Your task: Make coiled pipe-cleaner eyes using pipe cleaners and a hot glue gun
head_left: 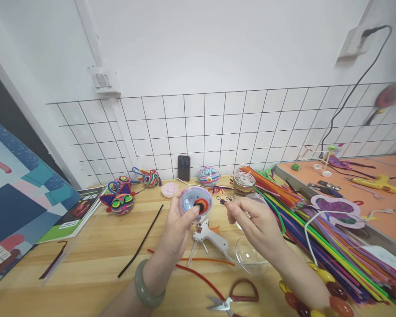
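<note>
My left hand (pixel 176 229) is closed around a clear, bluish plastic dome (pixel 189 198) with a purple edge. Its thumb presses on a red, orange and black coiled disc on the dome. To the right, my right hand (pixel 259 226) pinches a small dark purple curled piece (pixel 223 201) with thin loops, held apart from the dome. Below the hands a white glue gun (pixel 211 240) lies on the table beside a clear plastic half-shell (pixel 251 255). Scissors (pixel 229 304) with brown handles rest near the front edge, close to red and orange pipe cleaners (pixel 201 276).
Pipe cleaners in many colours (pixel 317 246) lie bundled at right, near a lidded cup (pixel 244 182). A phone (pixel 184 168) leans on the wall by a pink dish (pixel 169 189) and a decorated ball (pixel 209 176). Colourful crafted figures (pixel 122 202) stand left; a black pipe cleaner (pixel 140 242) lies nearer.
</note>
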The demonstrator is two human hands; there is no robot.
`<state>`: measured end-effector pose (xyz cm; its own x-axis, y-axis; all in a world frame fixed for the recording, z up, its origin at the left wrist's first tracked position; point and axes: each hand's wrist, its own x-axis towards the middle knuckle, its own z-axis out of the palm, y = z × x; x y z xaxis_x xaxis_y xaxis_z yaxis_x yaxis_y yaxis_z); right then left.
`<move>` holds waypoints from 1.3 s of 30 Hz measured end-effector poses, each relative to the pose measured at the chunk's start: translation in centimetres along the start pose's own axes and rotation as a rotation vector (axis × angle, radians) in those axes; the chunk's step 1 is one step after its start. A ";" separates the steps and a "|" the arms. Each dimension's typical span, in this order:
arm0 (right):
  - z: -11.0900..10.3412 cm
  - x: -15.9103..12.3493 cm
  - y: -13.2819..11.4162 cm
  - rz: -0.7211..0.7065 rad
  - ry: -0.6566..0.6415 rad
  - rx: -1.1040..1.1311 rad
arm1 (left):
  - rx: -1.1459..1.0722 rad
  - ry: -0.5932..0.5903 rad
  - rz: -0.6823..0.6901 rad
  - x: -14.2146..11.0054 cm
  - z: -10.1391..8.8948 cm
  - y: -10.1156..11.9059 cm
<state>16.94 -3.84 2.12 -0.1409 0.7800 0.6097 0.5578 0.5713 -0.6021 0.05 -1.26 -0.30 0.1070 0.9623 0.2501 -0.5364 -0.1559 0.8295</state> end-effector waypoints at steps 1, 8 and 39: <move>-0.1 0.0 0.0 0.010 0.018 0.013 | 0.004 0.003 0.008 0.0 0.0 0.1; -0.5 0.3 0.3 0.113 0.168 0.154 | 0.000 0.072 0.069 0.4 -0.3 0.4; 2.6 -1.2 0.2 -0.053 -0.624 -0.311 | 0.008 0.096 0.117 0.4 -0.3 0.4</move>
<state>15.08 -3.96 -0.10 -0.5662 0.8070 0.1679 0.7323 0.5860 -0.3469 -0.32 -0.85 -0.01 -0.0360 0.9543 0.2967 -0.5342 -0.2693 0.8013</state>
